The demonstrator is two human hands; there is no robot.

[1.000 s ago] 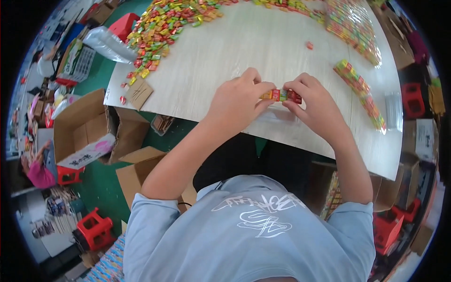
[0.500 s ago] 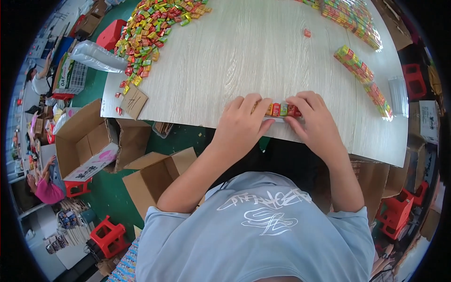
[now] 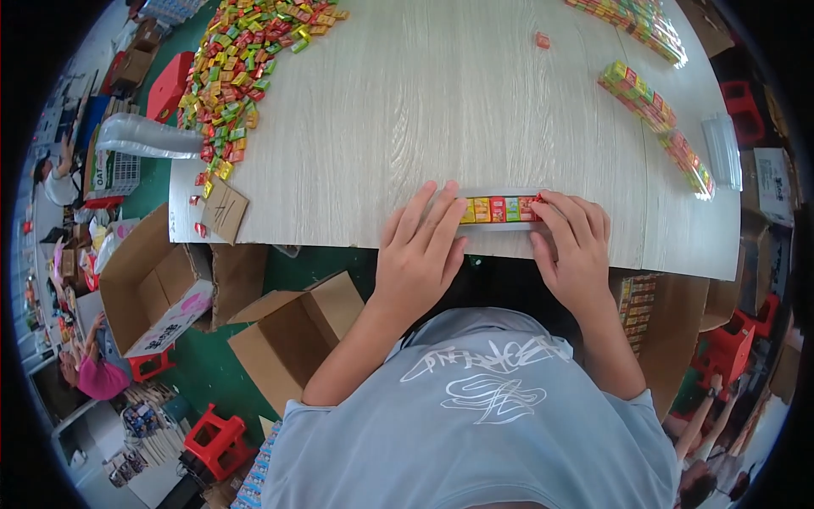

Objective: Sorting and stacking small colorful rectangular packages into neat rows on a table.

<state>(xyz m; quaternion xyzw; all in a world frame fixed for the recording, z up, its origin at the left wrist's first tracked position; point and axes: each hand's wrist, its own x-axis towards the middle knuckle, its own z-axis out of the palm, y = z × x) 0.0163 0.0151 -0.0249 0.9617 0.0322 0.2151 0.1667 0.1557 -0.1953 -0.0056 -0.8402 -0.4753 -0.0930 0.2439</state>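
A narrow clear plastic tray (image 3: 500, 226) lies near the table's front edge. Inside it is a row of small wrapped packs (image 3: 497, 209) in yellow, orange, red and green. My left hand (image 3: 421, 250) rests over the tray's left end, fingers stretched out and apart, hiding that end. At the right end, my right hand (image 3: 577, 239) has bent fingertips against the last red pack and its thumb by the tray's near side. The right hand's outer fingers are partly hidden.
A pile of loose packs (image 3: 233, 76) covers the table's far left, beside a cardboard piece (image 3: 225, 210). Filled rows (image 3: 638, 97) and stacked clear trays (image 3: 721, 153) lie at right. One red pack (image 3: 543, 40) sits alone. Open cartons (image 3: 297, 339) stand below the table's edge.
My left fingers have straightened and shifted left, uncovering more of the row. My right hand stays at the right end. The view has tilted, so the tray appears lower and more visible.
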